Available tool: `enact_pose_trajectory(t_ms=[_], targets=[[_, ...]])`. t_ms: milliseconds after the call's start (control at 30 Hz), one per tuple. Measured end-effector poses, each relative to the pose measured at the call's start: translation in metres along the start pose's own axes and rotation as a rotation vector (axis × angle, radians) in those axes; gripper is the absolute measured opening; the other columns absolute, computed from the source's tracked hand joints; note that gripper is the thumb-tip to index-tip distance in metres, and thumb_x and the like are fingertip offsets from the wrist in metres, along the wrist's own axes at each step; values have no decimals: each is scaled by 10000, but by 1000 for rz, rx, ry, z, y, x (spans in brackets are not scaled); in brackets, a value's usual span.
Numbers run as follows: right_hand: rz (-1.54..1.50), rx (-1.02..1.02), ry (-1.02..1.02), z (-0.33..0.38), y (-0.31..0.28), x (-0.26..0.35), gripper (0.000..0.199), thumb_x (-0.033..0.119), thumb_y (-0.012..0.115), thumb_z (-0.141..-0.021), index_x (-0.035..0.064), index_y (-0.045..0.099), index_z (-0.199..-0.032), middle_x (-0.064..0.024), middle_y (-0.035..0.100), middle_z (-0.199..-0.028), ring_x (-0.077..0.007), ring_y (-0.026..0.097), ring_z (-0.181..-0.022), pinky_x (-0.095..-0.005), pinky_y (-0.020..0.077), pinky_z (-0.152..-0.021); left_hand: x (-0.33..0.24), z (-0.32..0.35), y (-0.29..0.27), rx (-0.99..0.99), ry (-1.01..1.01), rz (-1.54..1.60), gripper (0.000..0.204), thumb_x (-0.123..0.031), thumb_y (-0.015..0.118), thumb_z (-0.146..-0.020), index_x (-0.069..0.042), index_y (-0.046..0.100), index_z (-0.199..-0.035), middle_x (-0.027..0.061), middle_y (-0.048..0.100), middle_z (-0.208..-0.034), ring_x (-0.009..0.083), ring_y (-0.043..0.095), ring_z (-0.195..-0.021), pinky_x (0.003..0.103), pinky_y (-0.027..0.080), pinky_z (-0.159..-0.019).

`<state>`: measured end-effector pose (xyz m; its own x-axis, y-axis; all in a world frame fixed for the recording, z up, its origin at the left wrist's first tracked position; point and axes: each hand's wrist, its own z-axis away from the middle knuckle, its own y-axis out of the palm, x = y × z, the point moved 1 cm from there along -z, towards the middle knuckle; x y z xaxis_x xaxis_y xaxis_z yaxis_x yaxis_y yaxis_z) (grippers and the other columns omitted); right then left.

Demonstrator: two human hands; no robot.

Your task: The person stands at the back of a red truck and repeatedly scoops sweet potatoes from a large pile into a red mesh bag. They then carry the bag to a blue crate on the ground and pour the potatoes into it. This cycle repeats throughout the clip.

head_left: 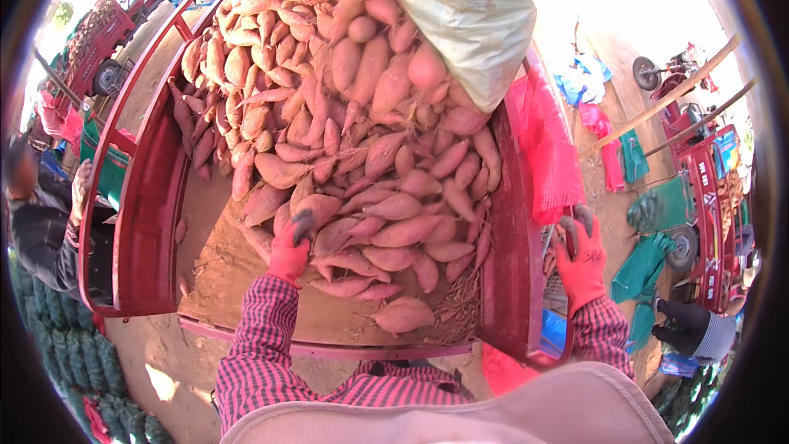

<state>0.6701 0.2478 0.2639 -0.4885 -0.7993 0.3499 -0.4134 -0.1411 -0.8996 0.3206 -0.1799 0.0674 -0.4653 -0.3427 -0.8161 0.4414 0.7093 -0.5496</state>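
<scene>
A large heap of pinkish sweet potatoes (386, 173) fills the far and middle part of a dark red cart bed (222, 279). My left hand (289, 251), in a red glove with dark fingertips, is at the near left edge of the heap, closed against a sweet potato (318, 207); its fingers are partly hidden. My right hand (582, 259), gloved the same way, is curled over the outer rail (567, 337) on the cart's right side, just below a red mesh bag (552, 168) draped there. A single sweet potato (404, 315) lies closer to me on the bed.
A pale woven sack (472, 20) leans over the heap at the far right. Left of the cart stands a person in dark clothes (49, 230); filled green mesh bags (62, 345) lie below. On the right are another person (699, 333), green bags (645, 275) and another red cart (708, 205).
</scene>
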Motion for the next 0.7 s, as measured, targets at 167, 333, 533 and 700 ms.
enact_pose_trajectory(t_ms=[167, 333, 533, 700], targets=[[-5, 2, 36, 3, 2, -3, 420, 48, 746, -804, 104, 647, -1208, -169, 531, -1434, -411, 549, -1311, -476, 480, -1066, 28, 15, -20, -139, -680, 622, 497, 93, 456, -906, -107, 659, -1312, 17, 638, -1384, 94, 586, -632, 242, 494, -512], [-2, -14, 15, 2, 1, -3, 392, 98, 755, -822, 117, 663, -1202, -156, 546, -1425, -402, 565, -1292, -481, 487, -1048, 57, 17, -27, -176, -790, 628, 575, 39, 515, -913, -124, 493, -1464, 109, 692, -1117, 183, 629, -624, 336, 557, -511], [52, -41, 3, 2, -2, -1, 375, 152, 748, -837, 139, 677, -1205, -131, 559, -1418, -379, 593, -1245, -482, 497, -1017, 84, 29, 8, 93, -865, 150, 514, -118, 766, -819, -27, 610, -1299, 156, 705, -908, 274, 668, -679, 414, 539, -571], [81, -20, 21, 3, -3, -2, 367, 140, 758, -823, 146, 679, -1181, -126, 563, -1395, -371, 602, -1214, -469, 513, -990, 36, 37, 17, -269, -768, -433, 528, -251, 830, -797, 33, 650, -1205, 223, 706, -1016, 410, 680, -926, 482, 550, -834]])
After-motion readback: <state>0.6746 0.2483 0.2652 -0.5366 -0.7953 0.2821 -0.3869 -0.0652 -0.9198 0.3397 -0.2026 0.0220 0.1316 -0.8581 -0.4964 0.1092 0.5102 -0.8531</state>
